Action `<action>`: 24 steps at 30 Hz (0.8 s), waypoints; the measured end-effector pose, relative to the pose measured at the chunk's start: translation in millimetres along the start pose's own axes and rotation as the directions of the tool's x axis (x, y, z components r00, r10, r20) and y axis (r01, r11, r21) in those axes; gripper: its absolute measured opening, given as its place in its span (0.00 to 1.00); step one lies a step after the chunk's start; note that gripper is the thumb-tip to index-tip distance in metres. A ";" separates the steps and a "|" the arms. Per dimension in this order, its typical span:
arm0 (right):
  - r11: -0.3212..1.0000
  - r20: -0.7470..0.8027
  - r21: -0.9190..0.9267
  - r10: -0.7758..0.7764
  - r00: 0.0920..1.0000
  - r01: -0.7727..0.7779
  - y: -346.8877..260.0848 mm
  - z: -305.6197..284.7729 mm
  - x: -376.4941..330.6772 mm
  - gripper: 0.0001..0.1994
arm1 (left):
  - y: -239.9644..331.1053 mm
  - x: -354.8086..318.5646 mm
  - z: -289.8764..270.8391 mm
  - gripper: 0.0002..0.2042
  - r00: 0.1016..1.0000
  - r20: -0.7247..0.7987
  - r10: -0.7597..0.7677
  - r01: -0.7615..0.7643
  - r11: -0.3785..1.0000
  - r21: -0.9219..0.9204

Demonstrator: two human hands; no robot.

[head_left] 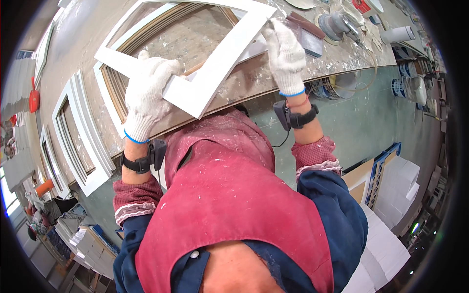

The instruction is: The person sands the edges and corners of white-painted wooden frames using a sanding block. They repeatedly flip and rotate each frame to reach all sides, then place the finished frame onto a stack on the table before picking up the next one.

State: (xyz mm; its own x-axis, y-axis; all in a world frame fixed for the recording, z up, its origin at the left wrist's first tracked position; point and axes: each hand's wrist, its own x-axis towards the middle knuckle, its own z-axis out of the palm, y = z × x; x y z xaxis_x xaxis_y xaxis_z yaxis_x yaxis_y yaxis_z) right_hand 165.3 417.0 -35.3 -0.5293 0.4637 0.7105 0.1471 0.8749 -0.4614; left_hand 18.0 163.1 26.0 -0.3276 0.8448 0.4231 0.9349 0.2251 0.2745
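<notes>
A white rectangular frame [198, 90] is held tilted over the workbench [229, 93], one corner pointing toward my apron. My left hand [150, 90], in a white knit glove, is closed around the frame's left rail. On the opposite side, my gloved right hand [285, 56] grips the rail's outer edge near the upper right corner; its fingertips are partly hidden. Underneath lies a stack of similar frames [112, 93] with white faces and brown layered edges, partly covered by the held frame and my left hand.
Right of my right hand lie a dark red block [307, 24], a grey block [311, 44] and a sander [331, 27]. More stacked frames [80, 136] rest at left. Buckets [346, 85] stand below the bench edge. White panels [398, 180] are piled at lower right.
</notes>
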 end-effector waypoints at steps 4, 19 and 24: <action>0.979 0.094 0.205 -0.020 0.995 0.000 -39.7 -6.1 -23.0 0.10 | 0.1 2.9 1.7 0.14 1.000 -0.004 0.005 -0.005 1.000 -0.007; 0.913 0.422 0.407 -0.200 0.884 0.012 -105.4 -49.1 -29.7 0.15 | -0.4 5.3 -11.0 0.16 0.999 0.031 0.013 -0.013 1.000 -0.003; 0.909 0.163 0.411 -0.157 0.974 0.078 -78.1 -21.5 -16.3 0.10 | -0.1 8.3 -15.3 0.12 0.999 -0.021 0.034 -0.034 0.999 -0.010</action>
State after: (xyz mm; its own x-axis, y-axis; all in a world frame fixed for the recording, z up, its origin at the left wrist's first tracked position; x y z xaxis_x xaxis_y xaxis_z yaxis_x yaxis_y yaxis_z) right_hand 180.5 344.2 0.7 -0.6751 0.2915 0.6777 -0.2504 0.7735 -0.5822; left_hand 13.1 162.7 42.7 -0.2983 0.8414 0.4506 0.9442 0.1912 0.2681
